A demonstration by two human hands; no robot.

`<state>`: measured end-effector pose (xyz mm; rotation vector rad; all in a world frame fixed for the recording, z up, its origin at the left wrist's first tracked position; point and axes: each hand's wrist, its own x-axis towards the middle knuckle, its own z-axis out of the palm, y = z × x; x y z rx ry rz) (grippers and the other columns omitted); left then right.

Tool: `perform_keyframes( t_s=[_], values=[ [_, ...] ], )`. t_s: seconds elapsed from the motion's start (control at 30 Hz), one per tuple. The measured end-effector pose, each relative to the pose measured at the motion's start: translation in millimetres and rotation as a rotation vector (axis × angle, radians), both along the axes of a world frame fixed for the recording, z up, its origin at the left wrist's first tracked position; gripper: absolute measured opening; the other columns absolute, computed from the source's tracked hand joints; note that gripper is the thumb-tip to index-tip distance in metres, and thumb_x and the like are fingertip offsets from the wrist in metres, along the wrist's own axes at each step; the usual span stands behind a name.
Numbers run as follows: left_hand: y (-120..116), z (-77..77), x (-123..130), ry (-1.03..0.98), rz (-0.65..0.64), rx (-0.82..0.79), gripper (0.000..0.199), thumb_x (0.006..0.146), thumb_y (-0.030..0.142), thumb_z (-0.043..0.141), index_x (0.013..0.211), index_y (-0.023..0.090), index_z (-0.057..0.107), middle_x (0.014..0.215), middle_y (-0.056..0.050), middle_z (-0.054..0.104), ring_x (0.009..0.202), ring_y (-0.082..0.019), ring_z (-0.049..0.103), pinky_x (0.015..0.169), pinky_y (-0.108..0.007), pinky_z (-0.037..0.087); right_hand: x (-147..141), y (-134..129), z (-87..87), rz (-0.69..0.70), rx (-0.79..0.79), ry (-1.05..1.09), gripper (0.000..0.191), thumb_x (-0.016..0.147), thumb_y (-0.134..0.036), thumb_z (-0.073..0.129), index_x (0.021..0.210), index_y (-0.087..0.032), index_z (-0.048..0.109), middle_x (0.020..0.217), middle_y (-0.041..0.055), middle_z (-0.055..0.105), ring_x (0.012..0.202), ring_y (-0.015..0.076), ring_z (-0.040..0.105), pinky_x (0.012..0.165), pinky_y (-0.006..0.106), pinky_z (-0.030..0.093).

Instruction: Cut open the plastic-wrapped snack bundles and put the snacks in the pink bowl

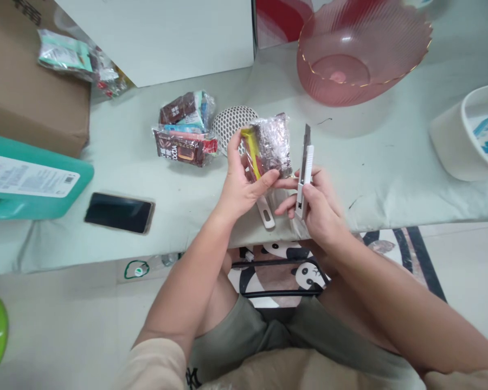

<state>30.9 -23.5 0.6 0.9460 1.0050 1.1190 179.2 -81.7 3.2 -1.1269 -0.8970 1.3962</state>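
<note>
My left hand (246, 181) is closed on a clear plastic-wrapped snack packet (270, 143), dark brown with a yellow strip, above the table. In my right hand (319, 200) is a white utility knife (305, 173), its blade out and pointing away from me. The fingers of that hand reach close to the packet's lower edge; whether they touch it I cannot tell. Behind the packet lies a white perforated skimmer (231, 122), its handle showing below my left hand. Left of it are several wrapped snack packets (185, 146), one brown with "COCOA" lettering.
A black phone (120, 212) and a teal jug (36, 179) are on the left. Behind stand a cardboard box (32, 103) and a white box (179, 38). A pink gold-rimmed bowl (361, 89) is at the back right, a white tub (455, 141) at far right.
</note>
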Motion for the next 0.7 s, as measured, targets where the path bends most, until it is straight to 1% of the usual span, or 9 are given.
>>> perform_keyframes(
  t_s=[0.03, 0.1, 0.17, 0.23, 0.33, 0.43, 0.6, 0.7],
  values=[
    [1, 0.4, 0, 0.015, 0.014, 0.010, 0.121, 0.064, 0.053, 0.096, 0.163, 0.034, 0.027, 0.139, -0.015, 0.062, 0.138, -0.042, 0.056, 0.113, -0.053, 0.048, 0, 0, 1.4, -0.003, 0.004, -0.002, 0.037, 0.093, -0.060, 0.060, 0.102, -0.027, 0.045, 0.095, -0.0002, 0.076, 0.051, 0.0109, 0.066, 0.043, 0.024, 0.045],
    [1, 0.7, -2, 0.050, 0.024, 0.033, 0.116, 0.066, 0.049, 0.095, 0.161, 0.034, 0.031, 0.143, -0.014, 0.059, 0.141, -0.041, 0.053, 0.115, -0.052, 0.047, 0, 0, 4.9, -0.014, 0.005, -0.005, 0.043, 0.091, -0.065, 0.062, 0.100, -0.026, 0.046, 0.081, -0.0029, 0.072, 0.044, 0.0095, 0.059, 0.038, 0.023, 0.038],
    [1, 0.9, -2, 0.079, 0.006, 0.051, 0.109, 0.066, 0.044, 0.095, 0.157, 0.032, 0.037, 0.147, -0.013, 0.057, 0.144, -0.040, 0.050, 0.117, -0.051, 0.046, 0, 0, 8.9, -0.030, -0.022, -0.004, 0.047, 0.089, -0.071, 0.061, 0.097, -0.026, 0.049, 0.066, -0.0055, 0.064, 0.039, 0.0087, 0.052, 0.035, 0.022, 0.032],
    [0, 1.3, -2, 0.091, -0.033, 0.062, 0.101, 0.065, 0.040, 0.095, 0.152, 0.031, 0.045, 0.149, -0.012, 0.056, 0.146, -0.039, 0.048, 0.119, -0.050, 0.044, 1, 1, 12.3, -0.044, -0.061, 0.007, 0.050, 0.087, -0.074, 0.062, 0.094, -0.025, 0.052, 0.058, -0.0063, 0.058, 0.036, 0.0084, 0.047, 0.033, 0.022, 0.029],
    [-1, 2.7, -1, 0.083, -0.070, 0.061, 0.092, 0.064, 0.038, 0.095, 0.145, 0.029, 0.051, 0.149, -0.011, 0.057, 0.148, -0.038, 0.046, 0.120, -0.050, 0.043, 1, 1, 14.6, -0.043, -0.103, 0.039, 0.051, 0.085, -0.074, 0.065, 0.089, -0.024, 0.054, 0.055, -0.0062, 0.056, 0.035, 0.0081, 0.045, 0.032, 0.021, 0.028],
    [-1, 4.1, 0, 0.074, -0.060, 0.040, 0.087, 0.066, 0.037, 0.093, 0.143, 0.028, 0.052, 0.148, -0.012, 0.058, 0.150, -0.038, 0.045, 0.121, -0.050, 0.042, 1, 1, 13.6, 0.000, -0.139, 0.070, 0.053, 0.082, -0.075, 0.066, 0.087, -0.024, 0.053, 0.054, -0.0062, 0.056, 0.035, 0.0088, 0.046, 0.031, 0.021, 0.030],
    [0, 4.2, 0, 0.078, -0.046, 0.028, 0.083, 0.071, 0.039, 0.089, 0.144, 0.032, 0.050, 0.146, -0.009, 0.059, 0.152, -0.036, 0.043, 0.120, -0.050, 0.043, -1, 0, 10.8, 0.052, -0.171, 0.102, 0.056, 0.080, -0.077, 0.068, 0.088, -0.024, 0.052, 0.055, -0.0064, 0.057, 0.036, 0.0092, 0.050, 0.032, 0.020, 0.033],
    [-1, 3.2, -1, 0.102, -0.056, 0.062, 0.082, 0.069, 0.037, 0.091, 0.142, 0.033, 0.052, 0.147, -0.007, 0.059, 0.150, -0.036, 0.044, 0.120, -0.049, 0.044, -2, 0, 10.6, 0.048, -0.181, 0.109, 0.055, 0.080, -0.075, 0.070, 0.089, -0.024, 0.053, 0.056, -0.0067, 0.058, 0.037, 0.0090, 0.052, 0.032, 0.019, 0.035]
  ],
)
